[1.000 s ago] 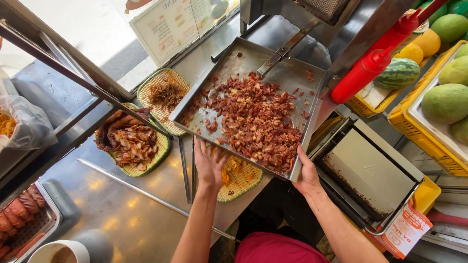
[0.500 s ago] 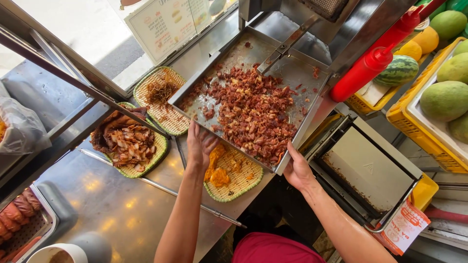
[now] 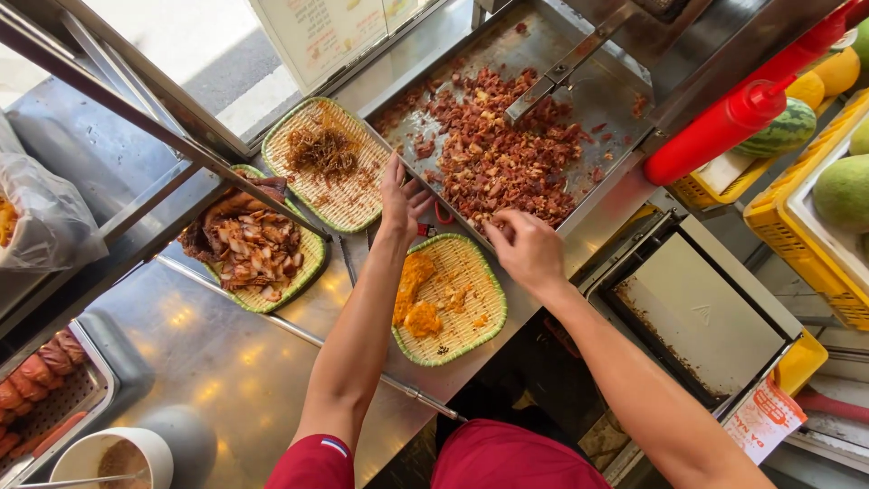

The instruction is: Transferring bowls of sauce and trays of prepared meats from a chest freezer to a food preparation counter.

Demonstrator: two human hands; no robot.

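A large steel tray (image 3: 625, 86) fills the upper middle of the frame, tilted across the steel surface (image 3: 235, 371) and strewn with chopped reddish-brown fried bits (image 3: 502, 149). The left hand (image 3: 403, 199) rests at the tray's near-left edge, fingers spread open and pressed against the rim rather than wrapped round anything. The right hand (image 3: 525, 249) sits at the tray's lower edge, just right of centre; its fingers are curled in over the fried bits, but whether they actually pinch any cannot be told from this angle.

Directly below both hands, in the centre of the frame, lies a woven green-rimmed basket (image 3: 471, 335) holding orange-yellow crumbs (image 3: 412, 299). Two more woven baskets sit to the left — one (image 3: 348, 204) with dark shredded strips, touching the tray's left side, and another (image 3: 290, 290) further left heaped with sliced roast meat (image 3: 240, 249).

A red squeeze bottle (image 3: 724, 127) lies at the upper right, beside yellow crates (image 3: 783, 195) holding a watermelon (image 3: 783, 127) and green fruit (image 3: 842, 190). In the lower left corner stand a white cup (image 3: 113, 457) and a tray of sausages (image 3: 36, 376).
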